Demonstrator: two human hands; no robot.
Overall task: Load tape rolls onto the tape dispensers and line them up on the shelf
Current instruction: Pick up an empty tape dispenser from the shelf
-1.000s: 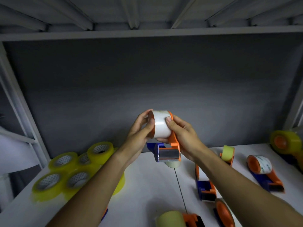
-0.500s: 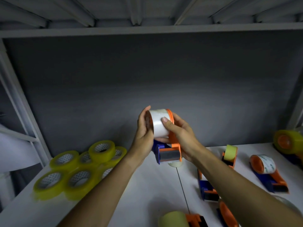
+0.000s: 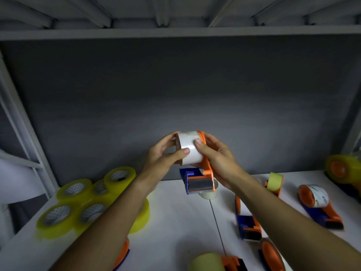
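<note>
To the left of and below the left hand, a cluster of translucent yellow tape rolls [image 3: 82, 200] lies flat on the white shelf surface [image 3: 175, 222], well apart from the work. The left hand [image 3: 162, 159] is curled around the open end of a white tape roll [image 3: 190, 148], thumb laid across its face and fingers behind its rim. That roll sits on the hub of an orange and blue plastic tape dispenser [image 3: 199, 178], held up in the air between the two hands, above the shelf. The roll's axis runs roughly left to right, from one palm toward the other, and the dispenser's long body hangs down from it toward the person, blade end lowest. The right hand [image 3: 216, 161] grips the dispenser's orange side plate, its thumb pressing on the roll's face. Judging from this, the roll looks nearly seated, and pressing it home would mean the left hand pushing rightward along that axis against the right. Right of and below the right hand, several other dispensers lie on the shelf, among them one orange and blue dispenser carrying a printed white roll [image 3: 318, 206].
</note>
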